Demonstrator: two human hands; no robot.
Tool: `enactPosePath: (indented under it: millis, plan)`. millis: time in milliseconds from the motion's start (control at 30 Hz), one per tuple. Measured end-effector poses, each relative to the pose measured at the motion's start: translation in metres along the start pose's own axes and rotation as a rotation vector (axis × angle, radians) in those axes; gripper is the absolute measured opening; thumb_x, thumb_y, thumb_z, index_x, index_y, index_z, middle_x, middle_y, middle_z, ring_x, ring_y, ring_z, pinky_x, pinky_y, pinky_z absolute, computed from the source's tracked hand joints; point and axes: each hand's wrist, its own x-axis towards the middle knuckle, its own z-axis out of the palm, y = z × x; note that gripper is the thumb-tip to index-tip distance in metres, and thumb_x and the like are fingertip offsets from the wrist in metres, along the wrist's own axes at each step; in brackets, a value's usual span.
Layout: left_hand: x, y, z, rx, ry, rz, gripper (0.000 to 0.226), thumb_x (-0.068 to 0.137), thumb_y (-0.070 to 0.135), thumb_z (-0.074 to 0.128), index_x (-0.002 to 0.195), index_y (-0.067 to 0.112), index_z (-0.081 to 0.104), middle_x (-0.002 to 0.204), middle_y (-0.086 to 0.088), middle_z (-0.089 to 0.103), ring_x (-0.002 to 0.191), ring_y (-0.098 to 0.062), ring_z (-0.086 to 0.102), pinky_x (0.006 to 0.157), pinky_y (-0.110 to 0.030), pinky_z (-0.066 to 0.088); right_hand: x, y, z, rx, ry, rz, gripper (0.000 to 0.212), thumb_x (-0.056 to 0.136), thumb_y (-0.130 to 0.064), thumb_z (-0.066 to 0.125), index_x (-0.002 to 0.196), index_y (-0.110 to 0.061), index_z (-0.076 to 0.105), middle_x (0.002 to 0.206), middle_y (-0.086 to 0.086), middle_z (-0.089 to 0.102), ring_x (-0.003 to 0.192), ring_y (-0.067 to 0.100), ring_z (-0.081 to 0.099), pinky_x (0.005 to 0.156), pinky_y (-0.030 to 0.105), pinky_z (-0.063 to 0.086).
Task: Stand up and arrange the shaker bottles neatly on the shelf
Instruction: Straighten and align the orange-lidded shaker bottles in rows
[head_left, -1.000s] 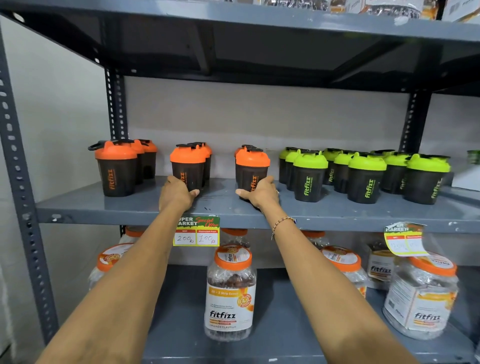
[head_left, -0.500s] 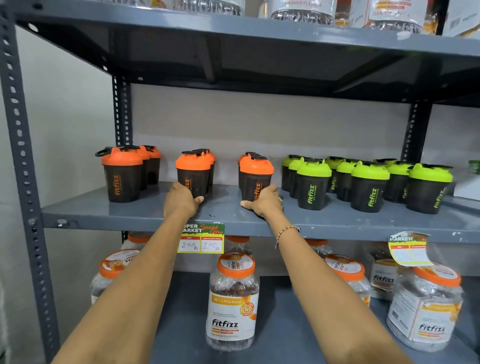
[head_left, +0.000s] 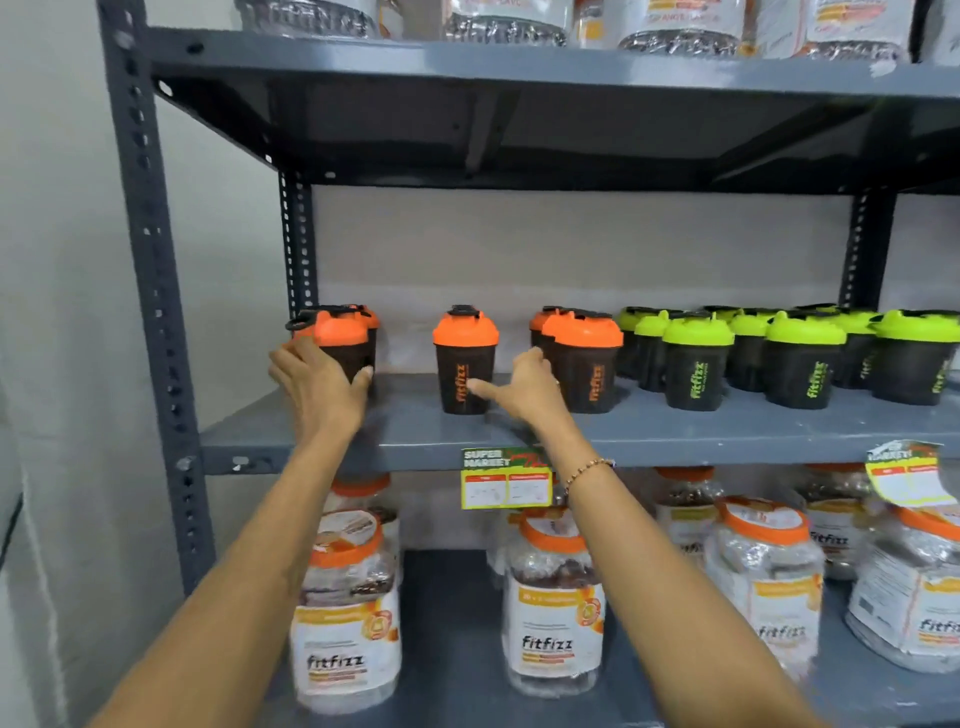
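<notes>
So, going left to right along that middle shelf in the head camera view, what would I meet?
Left hand on the leftmost orange-lidded shakers → lone orange-lidded shaker → right hand → orange-lidded pair → green-lidded shakers.

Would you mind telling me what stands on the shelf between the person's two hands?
In the head view, one upright orange-lidded shaker bottle stands between the left hand and right hand; bare shelf lies either side.
</notes>
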Motion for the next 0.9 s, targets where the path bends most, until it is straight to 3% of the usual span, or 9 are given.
enactPosePath:
  millis: [33, 100, 200, 300, 467, 700, 900]
  plan:
    - [0.005, -0.01, -0.002, 0.008, -0.014, -0.014, 0.08, 0.079, 0.029, 0.074, 0.134, -0.01, 0.03, 0.139, -0.032, 0.031, 0.13, -0.043, 0.027, 0.109, -0.043, 0.017, 0.0, -0.007, 0.011, 0.023, 0.006, 0.032, 0.09, 0.072, -0.041, 0.078, 0.131, 0.006, 0.03, 0.136, 0.024, 0.042, 0.128, 0.038, 0.041, 0.103, 0.044, 0.037]
    - [0.014, -0.026, -0.002, 0.005, -0.097, -0.059, 0.093, 0.077, 0.031, 0.075, 0.139, -0.012, 0.022, 0.145, -0.031, 0.024, 0.136, -0.042, 0.021, 0.113, -0.044, 0.014, 0.005, -0.013, 0.027, 0.05, 0.004, 0.081, 0.102, 0.066, -0.04, 0.083, 0.134, 0.005, 0.021, 0.142, 0.025, 0.033, 0.133, 0.039, 0.034, 0.108, 0.046, 0.033]
    - [0.024, -0.04, 0.002, -0.028, -0.308, -0.138, 0.103, 0.073, 0.033, 0.08, 0.142, -0.01, 0.016, 0.145, -0.027, 0.025, 0.136, -0.041, 0.025, 0.113, -0.045, 0.024, 0.011, -0.016, 0.041, 0.058, -0.002, 0.138, 0.103, 0.063, -0.038, 0.085, 0.132, 0.005, 0.022, 0.142, 0.022, 0.034, 0.132, 0.037, 0.035, 0.108, 0.045, 0.033]
    - [0.03, -0.043, 0.006, -0.085, -0.413, -0.197, 0.094, 0.072, 0.03, 0.081, 0.136, -0.007, 0.024, 0.138, -0.026, 0.04, 0.128, -0.04, 0.04, 0.105, -0.046, 0.036, 0.015, -0.013, 0.053, -0.026, -0.024, 0.157, 0.096, 0.067, -0.037, 0.082, 0.13, 0.005, 0.024, 0.14, 0.021, 0.04, 0.13, 0.038, 0.039, 0.105, 0.044, 0.036]
    - [0.034, -0.046, 0.009, -0.088, -0.46, -0.185, 0.079, 0.076, 0.032, 0.077, 0.131, -0.003, 0.032, 0.131, -0.021, 0.052, 0.117, -0.04, 0.052, 0.093, -0.046, 0.045, 0.015, -0.011, 0.06, -0.181, -0.02, 0.134, 0.083, 0.075, -0.037, 0.075, 0.13, 0.003, 0.027, 0.139, 0.022, 0.043, 0.128, 0.039, 0.041, 0.102, 0.044, 0.038]
    - [0.035, -0.048, 0.01, -0.038, -0.423, -0.23, 0.073, 0.078, 0.033, 0.075, 0.13, -0.001, 0.036, 0.127, -0.02, 0.054, 0.116, -0.038, 0.053, 0.091, -0.046, 0.046, 0.018, -0.012, 0.057, -0.168, -0.055, 0.181, 0.091, 0.073, -0.05, 0.073, 0.133, 0.001, 0.028, 0.14, 0.019, 0.043, 0.13, 0.035, 0.042, 0.106, 0.045, 0.038]
    - [0.043, -0.052, 0.009, 0.06, -0.419, -0.191, 0.073, 0.077, 0.035, 0.075, 0.127, -0.002, 0.038, 0.125, -0.02, 0.056, 0.113, -0.037, 0.055, 0.087, -0.043, 0.047, 0.02, -0.011, 0.057, -0.179, -0.054, 0.18, 0.089, 0.077, -0.05, 0.069, 0.136, 0.001, 0.027, 0.142, 0.019, 0.041, 0.131, 0.035, 0.04, 0.108, 0.046, 0.036]
